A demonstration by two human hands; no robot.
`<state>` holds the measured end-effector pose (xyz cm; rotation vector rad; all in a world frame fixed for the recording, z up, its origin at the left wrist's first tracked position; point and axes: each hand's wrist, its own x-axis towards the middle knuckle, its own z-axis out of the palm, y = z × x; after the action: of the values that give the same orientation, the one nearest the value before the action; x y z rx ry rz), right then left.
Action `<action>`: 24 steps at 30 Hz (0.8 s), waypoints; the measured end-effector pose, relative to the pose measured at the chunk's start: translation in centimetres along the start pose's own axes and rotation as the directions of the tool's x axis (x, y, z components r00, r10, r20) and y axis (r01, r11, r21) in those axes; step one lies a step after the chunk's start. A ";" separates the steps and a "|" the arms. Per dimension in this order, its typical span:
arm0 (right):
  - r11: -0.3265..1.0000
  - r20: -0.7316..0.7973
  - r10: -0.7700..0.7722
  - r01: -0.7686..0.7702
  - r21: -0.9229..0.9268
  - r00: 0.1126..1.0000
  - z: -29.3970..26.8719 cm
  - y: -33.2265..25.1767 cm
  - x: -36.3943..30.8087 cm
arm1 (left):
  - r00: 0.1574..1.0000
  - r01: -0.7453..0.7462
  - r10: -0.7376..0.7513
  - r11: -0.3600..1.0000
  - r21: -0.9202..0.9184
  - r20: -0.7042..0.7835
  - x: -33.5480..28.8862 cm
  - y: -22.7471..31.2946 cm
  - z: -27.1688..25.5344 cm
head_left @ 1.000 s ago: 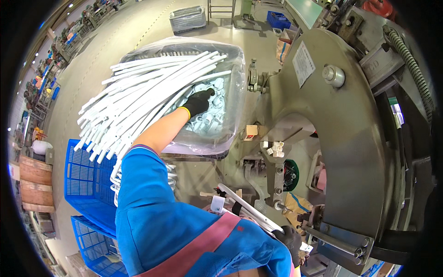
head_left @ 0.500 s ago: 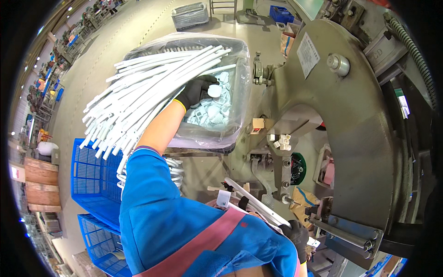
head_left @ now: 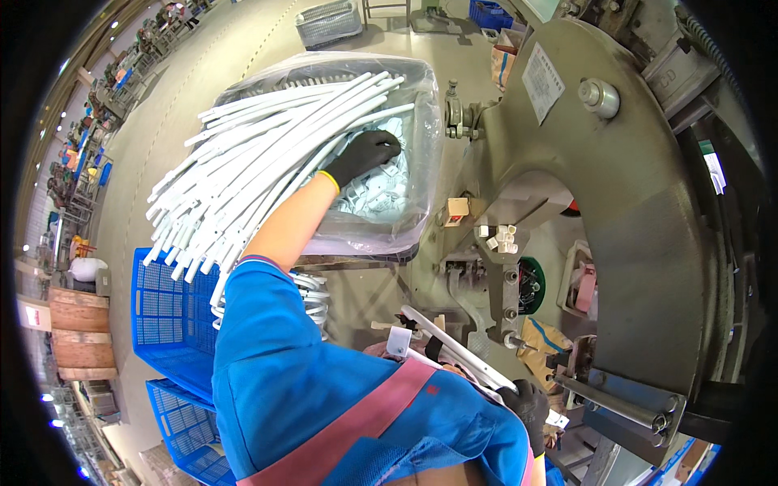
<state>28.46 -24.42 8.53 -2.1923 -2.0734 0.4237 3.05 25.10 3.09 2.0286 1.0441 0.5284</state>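
My left hand [head_left: 366, 155], in a black glove with a yellow cuff, reaches over the plastic-lined bin [head_left: 423, 190]. Its fingers curl down onto small white plates [head_left: 379, 194]; whatever they grip is hidden beneath them. Beside that hand lies a large pile of long white tubes [head_left: 267, 158], slanting out over the bin's left side. At the lower right my right hand [head_left: 528, 405], also gloved in black, closes around white tubes [head_left: 462, 352] in front of my body. A white bracket [head_left: 399, 341] shows next to these tubes' upper ends.
A large grey-green press [head_left: 640, 186] stands on the right, with small white blocks [head_left: 501, 239] on its front part. Blue plastic crates [head_left: 166, 308] stand at the left, near coiled white rings [head_left: 312, 300]. Below the press sits a green basket [head_left: 531, 285].
My left hand has moved slightly right and turned, so its back now covers the fingers and the white piece seen there before. My right hand keeps its hold on the tubes.
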 end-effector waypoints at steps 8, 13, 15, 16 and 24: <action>1.000 -0.018 -0.013 0.013 -0.003 1.000 0.4 0.4 -0.2 | 0.803 -0.581 0.408 0.696 0.422 0.434 -4.2 -0.8 -0.7; 0.997 -0.011 -0.065 0.065 -0.028 0.998 0.2 1.0 -0.6 | 0.851 -0.499 0.197 0.593 0.632 0.487 -4.9 -0.4 -1.0; 0.998 -0.021 -0.047 0.046 -0.040 0.999 -0.1 1.3 -1.0 | 0.933 -0.356 0.258 0.769 0.531 0.251 -6.4 1.2 -1.6; 0.999 -0.012 -0.025 0.025 -0.031 1.000 -0.4 1.5 -1.1 | 0.939 -0.344 0.307 0.836 0.428 0.155 -7.3 2.4 -1.9; 0.959 -0.118 -0.273 0.261 -0.110 0.955 0.3 6.3 -1.3 | 0.901 -0.407 0.407 0.913 -0.031 0.154 -16.6 16.1 9.1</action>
<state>34.39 -26.18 6.85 -1.8855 -2.3124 0.1545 7.30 1.67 10.07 2.2603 0.5223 0.5665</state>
